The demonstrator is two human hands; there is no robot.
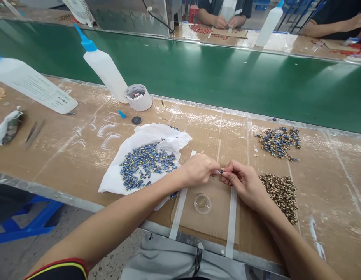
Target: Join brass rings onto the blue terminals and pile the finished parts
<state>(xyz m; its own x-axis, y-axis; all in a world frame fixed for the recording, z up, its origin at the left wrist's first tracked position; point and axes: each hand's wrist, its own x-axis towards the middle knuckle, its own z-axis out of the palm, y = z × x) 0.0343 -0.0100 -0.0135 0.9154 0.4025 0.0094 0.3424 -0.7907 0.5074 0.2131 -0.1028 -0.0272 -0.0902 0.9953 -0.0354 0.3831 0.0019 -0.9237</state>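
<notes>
My left hand [199,169] and my right hand [244,182] meet fingertip to fingertip over the cardboard mat [211,217], both pinched on one small blue and gold part [221,170]. To the left lies white paper [116,177] bearing a pile of small blue parts [147,163]. A heap of brown and gold rings [281,194] lies beside my right wrist. Further back on the right is a pile of blue and gold assembled parts [279,142]. A small clear round dish [202,203] sits on the mat below my hands.
A white squeeze bottle with a blue tip [106,70] leans by a tape roll [139,97]. A second bottle [31,85] lies at left, with tweezers [34,133] nearby. A green conveyor belt [227,77] runs behind. Other people's hands [224,21] work across it.
</notes>
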